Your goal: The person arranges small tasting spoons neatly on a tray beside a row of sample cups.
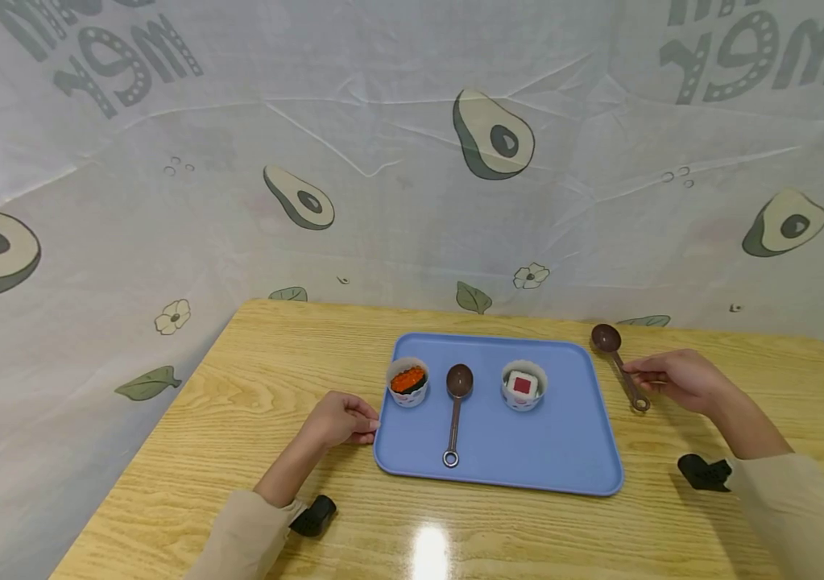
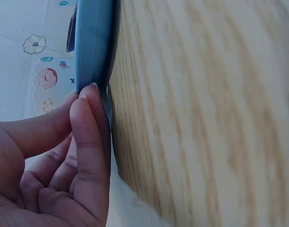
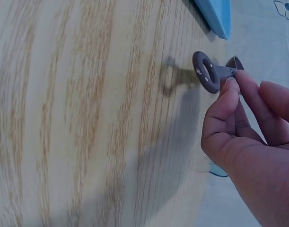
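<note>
At the right of the blue tray [image 1: 542,451], my right hand [image 1: 683,379] pinches a brown measuring spoon [image 1: 606,338] by its handle. In the right wrist view the spoon's ring end [image 3: 205,72] stands above the tabletop, its shadow falling apart from it. My left hand [image 1: 342,420] pinches the tray's left rim between thumb and fingertips. A second brown spoon [image 1: 459,382] lies on the tray, ring end toward me. To its left is a paper cup [image 1: 407,397] holding an orange-topped roe sushi piece [image 1: 408,379]; to its right, another cup [image 1: 520,400] holds a white sushi roll [image 1: 523,385] with a red centre.
The wooden table [image 1: 296,346] reaches back to a white cloth [image 1: 383,242] printed with avocados, flowers and leaves. Black wrist devices [image 1: 314,516] sit by both beige sleeves. Light glares off the table near its front.
</note>
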`<control>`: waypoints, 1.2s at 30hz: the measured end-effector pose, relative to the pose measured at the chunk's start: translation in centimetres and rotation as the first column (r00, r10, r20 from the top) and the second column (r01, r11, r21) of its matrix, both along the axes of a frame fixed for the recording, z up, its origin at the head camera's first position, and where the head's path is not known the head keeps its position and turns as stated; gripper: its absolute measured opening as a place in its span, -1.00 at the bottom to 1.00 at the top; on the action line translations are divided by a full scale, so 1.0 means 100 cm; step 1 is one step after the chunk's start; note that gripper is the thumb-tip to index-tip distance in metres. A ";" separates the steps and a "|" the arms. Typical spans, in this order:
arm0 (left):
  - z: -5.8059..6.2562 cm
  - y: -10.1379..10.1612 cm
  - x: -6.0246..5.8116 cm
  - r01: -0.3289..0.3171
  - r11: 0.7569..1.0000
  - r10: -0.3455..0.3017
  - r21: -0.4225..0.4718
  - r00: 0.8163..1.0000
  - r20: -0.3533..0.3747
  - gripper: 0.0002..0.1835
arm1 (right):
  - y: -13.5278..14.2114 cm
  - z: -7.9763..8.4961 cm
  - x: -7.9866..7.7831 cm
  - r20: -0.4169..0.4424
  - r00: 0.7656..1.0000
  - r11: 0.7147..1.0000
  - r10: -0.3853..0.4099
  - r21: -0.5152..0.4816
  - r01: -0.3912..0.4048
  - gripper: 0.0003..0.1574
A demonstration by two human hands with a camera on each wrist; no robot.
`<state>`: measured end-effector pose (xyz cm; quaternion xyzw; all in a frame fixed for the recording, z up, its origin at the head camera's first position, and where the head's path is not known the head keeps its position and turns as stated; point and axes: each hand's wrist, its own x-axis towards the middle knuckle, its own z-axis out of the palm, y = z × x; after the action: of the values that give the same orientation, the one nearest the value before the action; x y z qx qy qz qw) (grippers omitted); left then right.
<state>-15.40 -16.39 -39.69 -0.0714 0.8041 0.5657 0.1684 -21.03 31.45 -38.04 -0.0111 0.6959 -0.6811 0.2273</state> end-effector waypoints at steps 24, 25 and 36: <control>-0.002 -0.001 0.000 0.000 1.000 0.000 0.001 1.000 -0.004 -0.94 | -0.007 0.017 0.008 0.017 0.999 0.998 0.042 -0.057 -0.041 -0.70; -0.002 -0.001 0.000 0.001 1.000 -0.001 0.002 1.000 -0.004 -0.94 | -0.008 0.017 0.008 0.016 0.999 0.997 0.047 -0.055 -0.046 -0.70; -0.004 0.000 -0.001 -0.021 1.000 0.021 -0.002 1.000 0.001 -0.96 | -0.020 0.022 0.012 0.006 0.998 0.996 0.070 -0.047 -0.070 -0.71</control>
<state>-15.49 -16.37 -40.09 -0.0802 0.8039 0.5665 0.1627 -19.78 29.46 -35.86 -0.0381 0.6779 -0.6890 0.2534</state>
